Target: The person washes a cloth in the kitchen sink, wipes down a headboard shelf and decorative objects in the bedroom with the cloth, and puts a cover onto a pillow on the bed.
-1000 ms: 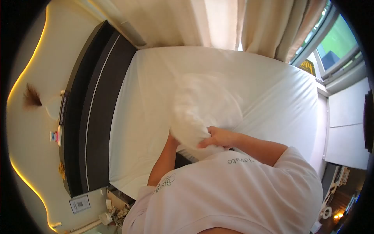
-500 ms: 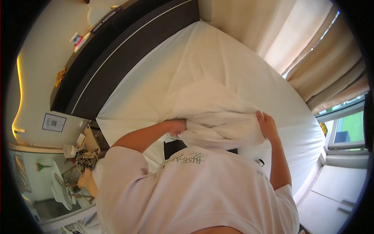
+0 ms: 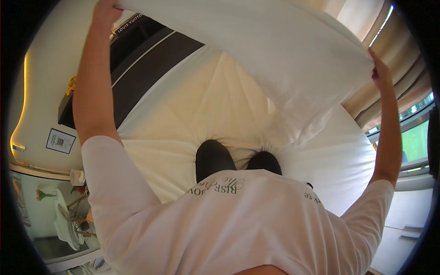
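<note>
A white sheet [image 3: 275, 50] is stretched wide in the air between my raised hands, over the far part of the bed. My left hand [image 3: 109, 13], at the top left near the headboard, is closed on one end of it. At the right, near the curtain, my right hand [image 3: 380, 68] pinches the other end. One part of the sheet droops in folds towards the mattress on the right. Beneath it lies the bed [image 3: 169, 128], covered in smooth white fabric with creases around my knees [image 3: 213, 158], which press into it.
A dark headboard [image 3: 142, 68] with a ledge runs along the upper left. Beige curtains [image 3: 398, 68] and a window [image 3: 415, 142] are on the right. A framed QR code [image 3: 60, 140] hangs on the left wall, above a mirror [image 3: 50, 215].
Both hands have risen and moved far apart, away from my body. The sheet, bunched before my waist earlier, is now spread and lifted. My knees have come into view.
</note>
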Tool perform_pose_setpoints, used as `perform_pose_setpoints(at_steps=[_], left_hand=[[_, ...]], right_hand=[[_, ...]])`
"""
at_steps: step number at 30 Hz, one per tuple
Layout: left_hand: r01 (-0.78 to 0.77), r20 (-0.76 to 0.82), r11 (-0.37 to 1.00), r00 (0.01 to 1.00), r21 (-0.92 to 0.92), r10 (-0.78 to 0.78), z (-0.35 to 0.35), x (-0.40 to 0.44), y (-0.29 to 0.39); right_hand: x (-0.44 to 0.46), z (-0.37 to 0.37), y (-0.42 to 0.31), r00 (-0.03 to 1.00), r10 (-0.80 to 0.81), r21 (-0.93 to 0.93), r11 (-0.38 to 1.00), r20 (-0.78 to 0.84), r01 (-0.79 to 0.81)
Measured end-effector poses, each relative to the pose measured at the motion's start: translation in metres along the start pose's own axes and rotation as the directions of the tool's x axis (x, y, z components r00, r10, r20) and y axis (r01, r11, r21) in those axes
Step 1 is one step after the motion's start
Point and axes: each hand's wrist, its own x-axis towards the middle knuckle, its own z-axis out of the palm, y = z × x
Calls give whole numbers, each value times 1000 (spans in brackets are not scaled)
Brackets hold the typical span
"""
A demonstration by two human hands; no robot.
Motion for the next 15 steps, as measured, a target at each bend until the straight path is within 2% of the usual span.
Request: perform_pose_setpoints(at_steps=[2, 3, 4, 7, 8, 9, 10, 11, 12, 13, 14, 15], left_hand=[[93, -135, 994, 986, -50, -99, 49, -51, 81], [75, -117, 993, 989, -96, -86, 33, -47, 94], [49, -55, 990, 997, -129, -57, 2, -43, 94], [93, 290, 966, 957, -240, -20, -99, -30, 60], [161, 138, 975, 980, -153, -140, -81, -55, 38], [253, -19, 963, 967, -91, -255, -61, -79, 17], [413, -153, 910, 897, -45, -415, -36, -103, -15], [476, -167, 849, 879, 229, -447, 21, -142, -42], [530, 23, 808, 832, 257, -554, 53, -175, -79], [644, 52, 692, 719, 326, -693, 106, -214, -99], [564, 241, 703, 680, 433, -693, 108, -240, -170], [497, 467, 705, 529, 507, -709, 140, -278, -203]], right_hand=[[-19, 3, -36, 991, -99, 55, 993, -90, 104], [-26, 6, -50, 981, -167, 163, 970, -94, 181], [-34, 11, -56, 968, -229, 267, 931, -102, 248], [-89, 48, -21, 956, -293, 270, 921, 12, 279], [-120, 72, -6, 974, -132, 116, 987, 184, 112], [-152, 107, 15, 966, 4, 93, 995, 259, -29], [-162, 139, 60, 926, -45, 54, 998, 376, 27], [-172, 168, 100, 830, -49, -74, 991, 555, 108], [-199, 204, 146, 735, -151, 42, 985, 661, 165], [-230, 243, 164, 651, -29, -177, 952, 758, 249], [-253, 259, 175, 536, -67, -176, 904, 842, 390], [-275, 273, 187, 406, -104, -138, 840, 908, 525]])
